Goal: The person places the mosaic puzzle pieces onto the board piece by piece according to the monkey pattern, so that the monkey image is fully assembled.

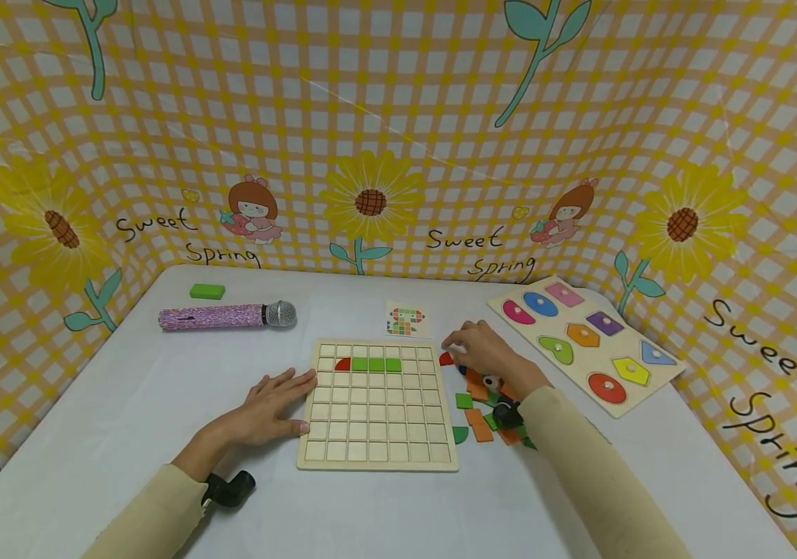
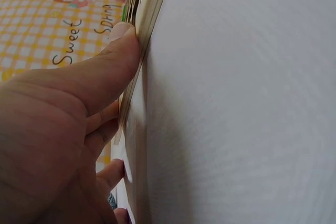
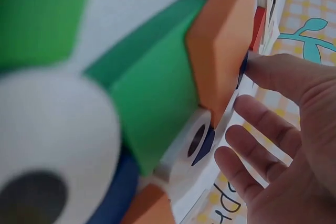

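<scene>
A wooden grid board (image 1: 377, 411) lies on the table. One red quarter-round piece (image 1: 344, 364) and a row of green square pieces (image 1: 377, 365) sit in its second row from the far side. My left hand (image 1: 268, 407) rests against the board's left edge with fingers spread; the left wrist view shows its thumb (image 2: 113, 61) on the edge. My right hand (image 1: 485, 349) is over the loose pieces right of the board, its fingertips near a red piece (image 1: 446, 359). In the right wrist view its thumb (image 3: 281, 74) is by a dark blue piece (image 3: 242, 69); the fingers are loosely bent.
Loose orange pieces (image 1: 478, 425), green pieces and round eye-like pieces lie right of the board. A pattern card (image 1: 407, 320) is behind it. A shape puzzle board (image 1: 580, 330) stands back right. A glittery microphone (image 1: 223, 317) and a green block (image 1: 207, 291) lie back left.
</scene>
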